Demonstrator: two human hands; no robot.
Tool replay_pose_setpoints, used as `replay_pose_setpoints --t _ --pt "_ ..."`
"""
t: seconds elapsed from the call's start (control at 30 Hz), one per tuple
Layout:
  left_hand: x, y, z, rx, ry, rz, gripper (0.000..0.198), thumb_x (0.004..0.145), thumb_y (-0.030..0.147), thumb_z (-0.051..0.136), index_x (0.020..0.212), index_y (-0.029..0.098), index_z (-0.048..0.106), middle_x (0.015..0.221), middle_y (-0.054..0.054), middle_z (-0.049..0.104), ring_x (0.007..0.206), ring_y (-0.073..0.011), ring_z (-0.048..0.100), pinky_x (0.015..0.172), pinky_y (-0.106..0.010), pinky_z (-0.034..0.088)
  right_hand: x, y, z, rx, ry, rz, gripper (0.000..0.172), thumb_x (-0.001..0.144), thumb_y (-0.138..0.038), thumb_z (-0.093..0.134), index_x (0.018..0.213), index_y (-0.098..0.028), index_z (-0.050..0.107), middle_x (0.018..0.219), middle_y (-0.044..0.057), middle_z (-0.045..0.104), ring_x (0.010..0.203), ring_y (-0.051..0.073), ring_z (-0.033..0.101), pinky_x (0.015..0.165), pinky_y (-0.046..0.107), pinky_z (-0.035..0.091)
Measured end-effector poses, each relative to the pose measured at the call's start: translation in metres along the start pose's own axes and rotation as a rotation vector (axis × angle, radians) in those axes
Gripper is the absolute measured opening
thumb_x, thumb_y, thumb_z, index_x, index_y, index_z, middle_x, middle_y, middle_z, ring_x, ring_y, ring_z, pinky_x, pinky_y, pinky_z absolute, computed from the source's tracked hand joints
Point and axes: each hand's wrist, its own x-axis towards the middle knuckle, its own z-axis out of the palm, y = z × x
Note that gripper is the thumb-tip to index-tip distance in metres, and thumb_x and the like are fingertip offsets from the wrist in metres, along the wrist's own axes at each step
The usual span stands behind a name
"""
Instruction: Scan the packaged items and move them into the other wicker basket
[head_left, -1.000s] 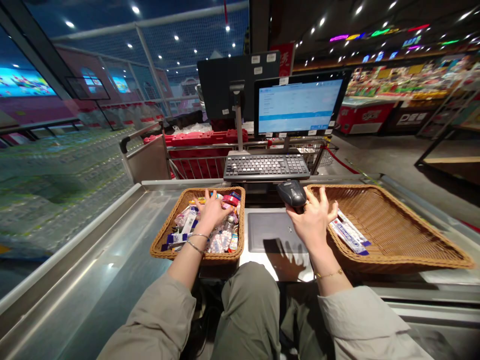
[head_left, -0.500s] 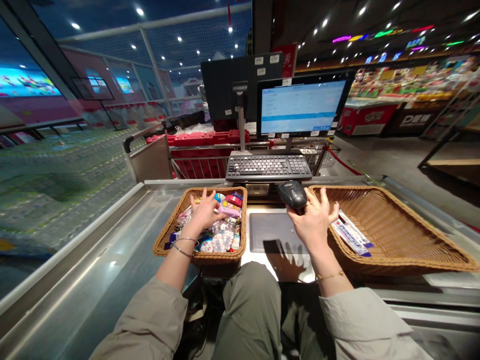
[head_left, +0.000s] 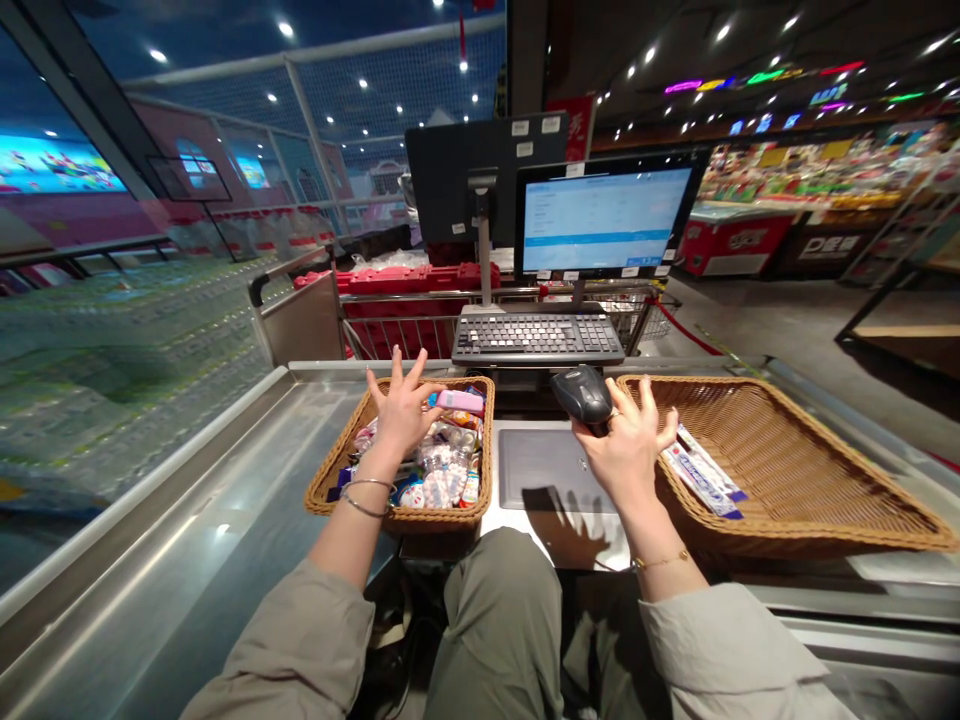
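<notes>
While R grip [head_left: 628, 442] stays on scanner [head_left: 580, 392], L grip [head_left: 403, 415] pinches pink pkg [head_left: 461, 401], now higher

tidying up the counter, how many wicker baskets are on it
2: one basket beneath the left hand, holding packaged items; another basket beside the right hand.

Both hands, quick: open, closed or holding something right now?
Left hand: closed in a pinch, holding a pink pack.
Right hand: holding a black scanner.
</notes>
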Motion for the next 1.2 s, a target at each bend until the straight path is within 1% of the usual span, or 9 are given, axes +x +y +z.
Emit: replay_pose_setpoints --t 0.17,0.3,0.4,0.5,0.57,0.7,0.83,0.97,1.2 --pt "0.006 0.013 0.008 -0.069 0.15 -0.058 0.022 0.086 0.028 0.071 0.106 0.033 0.079 0.167 -0.001 0.032 0.159 -0.0384 0.005 0.116 -0.078 -0.01 0.0 -0.001 -0.003 -0.021 -0.012 -0.071 0.023 0.084 -0.041 0.063 0.091 -0.021 0.073 0.141 0.011 0.065 0.15 0.04 0.033 0.116 0.075 0.012" --pt "0.012 0.032 0.015 -0.121 0.201 -0.081 0.025 0.084 0.029 0.074 0.108 0.035 0.079 0.168 0.0 0.029 0.159 -0.0377 0.002 0.116 -0.077 -0.014 0.0 -0.003 -0.006 -0.05 -0.017 -0.114 0.02 0.082 -0.038 0.066 0.093 -0.023 0.073 0.147 0.009 0.061 0.153 0.04 0.027 0.116 0.075 0.01" --pt "0.018 0.047 0.021 -0.158 0.202 -0.086 0.03 0.081 0.03 0.078 0.109 0.037 0.079 0.168 0.001 0.029 0.159 -0.0375 0.0 0.116 -0.076 -0.014 0.001 -0.005 -0.008 -0.07 -0.026 -0.131 0.018 0.081 -0.035 0.068 0.094 -0.024 0.074 0.152 0.007 0.056 0.155 0.04 0.022 0.116 0.076 0.01" --pt "0.023 0.061 0.029 -0.178 0.218 -0.072 0.031 0.082 0.032 0.078 0.112 0.038 0.078 0.168 0.001 0.028 0.159 -0.0364 -0.001 0.116 -0.074 -0.015 0.0 -0.007 -0.011 -0.099 -0.038 -0.158 0.019 0.08 -0.034 0.069 0.096 -0.025 0.075 0.157 0.008 0.05 0.157 0.041 0.017 0.116 0.076 0.01" --pt "0.025 0.069 0.034 -0.188 0.228 -0.062 0.03 0.082 0.034 0.078 0.112 0.039 0.078 0.168 0.001 0.029 0.159 -0.0357 -0.001 0.117 -0.073 -0.016 0.0 -0.007 -0.012 -0.116 -0.041 -0.178 0.02 0.079 -0.034 0.07 0.096 -0.025 0.076 0.159 0.009 0.047 0.157 0.042 0.014 0.116 0.077 0.01" --pt "0.027 0.081 0.045 -0.21 0.205 -0.047 0.031 0.082 0.035 0.078 0.113 0.04 0.078 0.167 0.002 0.029 0.159 -0.0348 -0.002 0.117 -0.073 -0.016 -0.002 -0.009 -0.015 -0.121 -0.056 -0.213 0.02 0.079 -0.032 0.07 0.096 -0.025 0.077 0.162 0.01 0.042 0.158 0.044 0.009 0.115 0.077 0.009" --pt "0.027 0.087 0.049 -0.203 0.178 -0.029 0.029 0.085 0.036 0.075 0.114 0.041 0.077 0.167 0.003 0.029 0.159 -0.034 -0.004 0.117 -0.074 -0.016 -0.002 -0.011 -0.017 -0.103 -0.089 -0.234 0.019 0.078 -0.032 0.069 0.094 -0.025 0.076 0.164 0.009 0.04 0.158 0.043 0.006 0.116 0.076 0.008" --pt "0.028 0.091 0.049 -0.205 0.162 -0.024 0.029 0.087 0.036 0.073 0.116 0.041 0.077 0.167 0.003 0.029 0.159 -0.0334 -0.006 0.118 -0.074 -0.014 -0.003 -0.012 -0.019 -0.087 -0.124 -0.247 0.018 0.078 -0.033 0.068 0.092 -0.025 0.076 0.164 0.008 0.039 0.158 0.042 0.005 0.117 0.075 0.007" --pt "0.029 0.093 0.048 -0.18 0.148 -0.04 0.032 0.087 0.036 0.074 0.118 0.042 0.076 0.167 0.003 0.031 0.159 -0.0348 -0.003 0.118 -0.075 -0.011 -0.003 -0.011 -0.019 -0.061 -0.129 -0.284 0.016 0.079 -0.03 0.068 0.09 -0.024 0.077 0.163 0.007 0.042 0.158 0.043 0.007 0.117 0.076 0.007"
